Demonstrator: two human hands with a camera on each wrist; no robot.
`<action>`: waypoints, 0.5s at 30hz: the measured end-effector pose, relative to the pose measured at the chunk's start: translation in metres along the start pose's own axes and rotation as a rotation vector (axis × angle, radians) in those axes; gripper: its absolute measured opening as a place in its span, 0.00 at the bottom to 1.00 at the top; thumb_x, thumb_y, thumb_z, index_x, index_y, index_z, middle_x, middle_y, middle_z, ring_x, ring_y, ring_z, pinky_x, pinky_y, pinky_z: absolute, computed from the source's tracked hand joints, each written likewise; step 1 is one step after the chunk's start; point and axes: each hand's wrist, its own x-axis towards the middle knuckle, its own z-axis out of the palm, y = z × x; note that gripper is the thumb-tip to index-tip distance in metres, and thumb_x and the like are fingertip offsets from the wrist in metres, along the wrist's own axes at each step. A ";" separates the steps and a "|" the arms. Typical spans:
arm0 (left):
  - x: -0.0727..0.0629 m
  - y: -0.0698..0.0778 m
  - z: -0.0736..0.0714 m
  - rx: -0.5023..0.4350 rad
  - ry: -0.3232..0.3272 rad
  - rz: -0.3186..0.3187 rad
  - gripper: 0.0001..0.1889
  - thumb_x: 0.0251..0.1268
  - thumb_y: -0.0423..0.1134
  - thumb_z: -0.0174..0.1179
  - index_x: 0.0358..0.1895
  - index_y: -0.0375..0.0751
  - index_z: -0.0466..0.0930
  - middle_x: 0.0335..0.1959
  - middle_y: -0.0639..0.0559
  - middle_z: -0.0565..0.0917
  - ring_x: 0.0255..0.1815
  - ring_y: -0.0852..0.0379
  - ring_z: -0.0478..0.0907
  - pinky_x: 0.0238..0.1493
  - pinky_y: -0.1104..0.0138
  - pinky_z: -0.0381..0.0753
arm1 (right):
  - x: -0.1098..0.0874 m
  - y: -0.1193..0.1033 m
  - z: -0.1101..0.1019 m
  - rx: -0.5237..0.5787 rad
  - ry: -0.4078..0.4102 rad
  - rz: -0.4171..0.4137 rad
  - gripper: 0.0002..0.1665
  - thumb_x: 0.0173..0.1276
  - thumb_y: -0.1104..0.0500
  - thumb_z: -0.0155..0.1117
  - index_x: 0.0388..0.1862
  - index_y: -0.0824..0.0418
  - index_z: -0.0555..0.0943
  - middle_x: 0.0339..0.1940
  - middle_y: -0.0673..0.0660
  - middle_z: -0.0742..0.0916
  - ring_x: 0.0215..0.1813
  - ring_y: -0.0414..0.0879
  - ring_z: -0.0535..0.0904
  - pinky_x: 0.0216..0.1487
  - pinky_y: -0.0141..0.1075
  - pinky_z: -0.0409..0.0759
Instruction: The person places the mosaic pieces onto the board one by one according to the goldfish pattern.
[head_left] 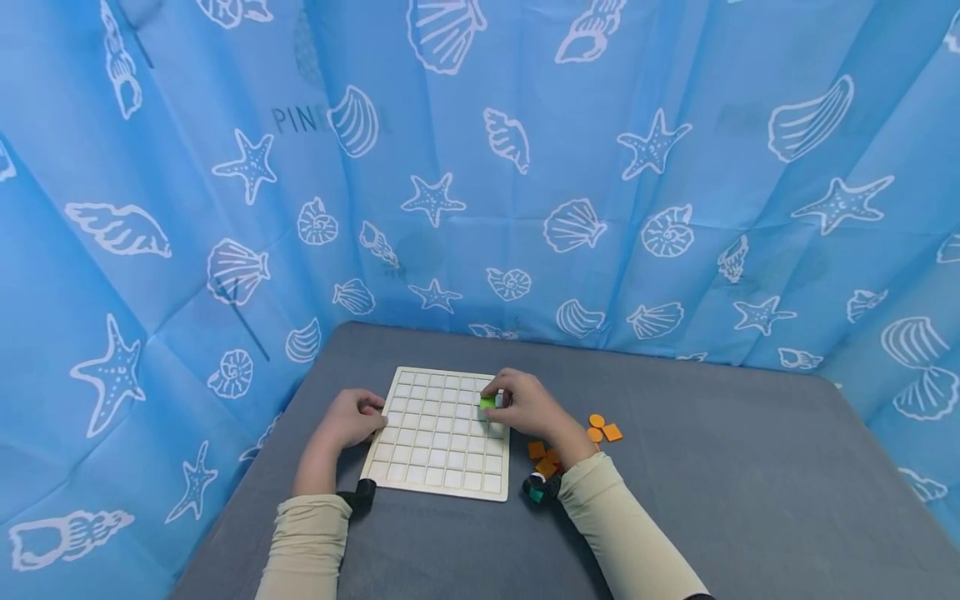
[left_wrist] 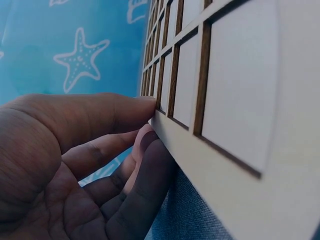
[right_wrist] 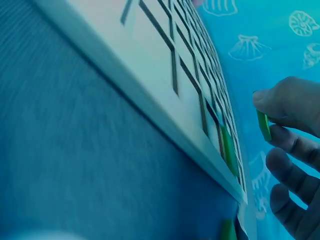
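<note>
A pale wooden board (head_left: 435, 492) with a grid of white square cells lies flat on the grey table. My left hand (head_left: 352, 419) pinches its left edge; the left wrist view has the thumb (left_wrist: 125, 111) at the rim and curled fingers just below. Over the board's far right part, my right hand (head_left: 522, 406) holds a small green tile (right_wrist: 263, 125) between thumb and a fingertip, its other fingers loosely bent. Another green piece (right_wrist: 229, 150) sits at the board's grid near the edge in the right wrist view.
Orange square tiles (head_left: 546, 467) lie right of the board, partly hidden by my right forearm. Orange round tiles (head_left: 596, 421) and an orange square (head_left: 612, 432) are farther right. A blue shell-patterned curtain (head_left: 510, 208) hangs behind the table (head_left: 712, 467).
</note>
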 end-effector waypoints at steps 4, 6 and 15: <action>0.000 0.000 0.001 -0.001 0.006 -0.003 0.19 0.68 0.32 0.66 0.59 0.29 0.83 0.38 0.40 0.85 0.31 0.52 0.84 0.33 0.62 0.82 | 0.007 0.000 0.009 -0.009 -0.029 -0.001 0.14 0.69 0.61 0.76 0.52 0.63 0.90 0.47 0.56 0.87 0.39 0.44 0.81 0.39 0.34 0.81; 0.000 0.000 0.001 -0.001 0.006 -0.004 0.19 0.67 0.32 0.66 0.59 0.28 0.82 0.38 0.40 0.85 0.31 0.52 0.83 0.32 0.62 0.82 | 0.010 0.001 0.013 -0.020 -0.040 0.003 0.13 0.70 0.61 0.75 0.52 0.63 0.90 0.47 0.56 0.87 0.40 0.44 0.82 0.41 0.34 0.81; -0.002 0.001 0.000 -0.008 0.005 -0.001 0.19 0.68 0.32 0.66 0.60 0.28 0.82 0.37 0.41 0.85 0.31 0.52 0.83 0.32 0.62 0.81 | 0.013 0.003 0.020 -0.071 -0.047 0.037 0.11 0.69 0.59 0.76 0.49 0.58 0.91 0.44 0.52 0.86 0.40 0.43 0.81 0.43 0.35 0.81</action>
